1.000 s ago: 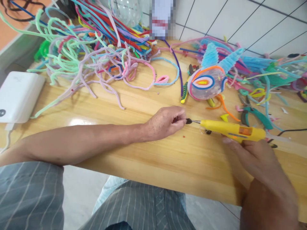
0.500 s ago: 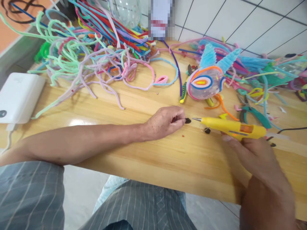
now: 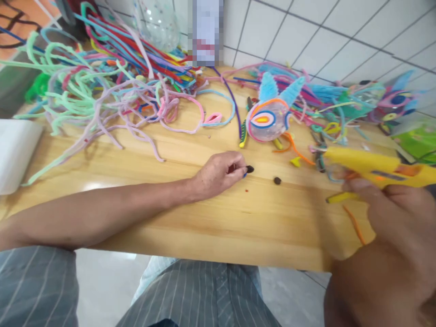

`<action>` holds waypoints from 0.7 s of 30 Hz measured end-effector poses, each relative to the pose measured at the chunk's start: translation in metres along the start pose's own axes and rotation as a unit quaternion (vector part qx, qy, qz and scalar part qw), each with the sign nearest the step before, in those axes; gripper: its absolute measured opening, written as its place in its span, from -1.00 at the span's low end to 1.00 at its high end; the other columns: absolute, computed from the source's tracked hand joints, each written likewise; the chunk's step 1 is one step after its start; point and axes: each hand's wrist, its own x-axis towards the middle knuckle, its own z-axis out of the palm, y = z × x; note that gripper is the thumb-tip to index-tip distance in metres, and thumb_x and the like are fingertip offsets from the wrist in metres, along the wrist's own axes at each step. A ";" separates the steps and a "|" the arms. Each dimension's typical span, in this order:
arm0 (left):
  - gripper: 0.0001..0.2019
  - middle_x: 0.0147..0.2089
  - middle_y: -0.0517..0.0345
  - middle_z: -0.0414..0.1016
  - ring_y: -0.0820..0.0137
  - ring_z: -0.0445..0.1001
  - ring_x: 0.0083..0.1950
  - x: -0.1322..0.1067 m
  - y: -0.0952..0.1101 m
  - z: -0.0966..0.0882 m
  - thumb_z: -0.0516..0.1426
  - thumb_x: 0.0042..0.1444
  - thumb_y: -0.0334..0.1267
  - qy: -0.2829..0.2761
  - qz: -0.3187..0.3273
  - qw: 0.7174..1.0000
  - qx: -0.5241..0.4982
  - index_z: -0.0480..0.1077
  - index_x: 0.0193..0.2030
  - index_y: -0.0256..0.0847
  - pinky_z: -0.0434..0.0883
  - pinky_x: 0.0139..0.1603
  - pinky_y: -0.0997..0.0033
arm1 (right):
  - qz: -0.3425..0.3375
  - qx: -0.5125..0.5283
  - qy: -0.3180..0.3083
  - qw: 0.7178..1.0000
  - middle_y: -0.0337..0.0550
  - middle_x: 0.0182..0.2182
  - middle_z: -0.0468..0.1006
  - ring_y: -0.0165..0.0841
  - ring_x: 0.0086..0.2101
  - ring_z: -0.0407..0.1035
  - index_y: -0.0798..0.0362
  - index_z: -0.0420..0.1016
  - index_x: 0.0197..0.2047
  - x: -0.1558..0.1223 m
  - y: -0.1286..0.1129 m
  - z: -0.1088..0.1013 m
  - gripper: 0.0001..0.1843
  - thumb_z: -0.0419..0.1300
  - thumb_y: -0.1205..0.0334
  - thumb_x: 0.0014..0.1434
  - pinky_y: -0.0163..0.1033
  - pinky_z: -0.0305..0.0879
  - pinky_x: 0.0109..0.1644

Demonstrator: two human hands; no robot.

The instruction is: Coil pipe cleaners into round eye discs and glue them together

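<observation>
My left hand (image 3: 220,173) rests on the wooden table (image 3: 190,218), fingers pinched on a small black bead (image 3: 250,169) at its fingertips. A second small black bead (image 3: 277,180) lies loose on the wood just to the right. My right hand (image 3: 384,245) is raised at the lower right, wrapped round a yellow glue gun (image 3: 378,166) whose nozzle points left, well clear of the bead. Behind them stands a round clear craft piece (image 3: 269,119) ringed with coloured pipe cleaners and topped with two blue ears.
A big tangle of pipe cleaners (image 3: 102,86) covers the table's back left. More pipe cleaners, pliers (image 3: 320,156) and a second craft piece (image 3: 395,101) crowd the back right. A white box (image 3: 13,152) sits at the left edge; a clear bottle (image 3: 158,22) stands by the tiled wall.
My right hand has pulled the glue gun back to the right and upward, away from the bead. My left hand still pinches the black bead. The view has shifted right.
</observation>
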 end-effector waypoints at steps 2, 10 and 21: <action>-0.89 -0.45 0.26 0.38 0.54 0.28 -0.43 0.000 0.001 -0.002 0.16 0.22 -0.38 -0.003 0.000 1.000 0.009 0.42 -0.36 -0.27 0.24 -0.38 0.54 | 0.048 0.027 0.095 0.994 -0.07 -0.29 0.66 -0.15 -0.28 0.51 -0.05 0.59 -0.36 0.000 0.010 -0.019 -0.84 0.30 0.06 0.13 0.01 0.46 -0.11; -0.86 -0.47 0.26 0.42 0.55 0.28 -0.46 0.000 0.001 -0.001 0.16 0.22 -0.34 -0.003 -0.005 1.000 0.029 0.44 -0.37 -0.27 0.24 -0.39 0.55 | 0.273 0.011 0.260 0.926 -0.24 -0.42 0.47 -0.30 -0.35 0.34 0.00 0.46 -0.38 0.015 0.119 -0.031 -0.94 0.28 0.31 0.06 -0.13 0.28 -0.15; -0.86 -0.47 0.28 0.38 0.56 0.25 -0.46 -0.001 0.002 0.001 0.17 0.22 -0.34 0.009 -0.012 1.000 -0.027 0.43 -0.37 -0.28 0.24 -0.38 0.56 | 0.315 -0.120 0.134 0.932 -0.22 -0.71 0.23 -0.23 -0.56 0.24 -0.11 0.25 -0.70 -0.002 0.142 -0.041 -0.50 0.52 0.15 -0.07 0.00 0.11 -0.37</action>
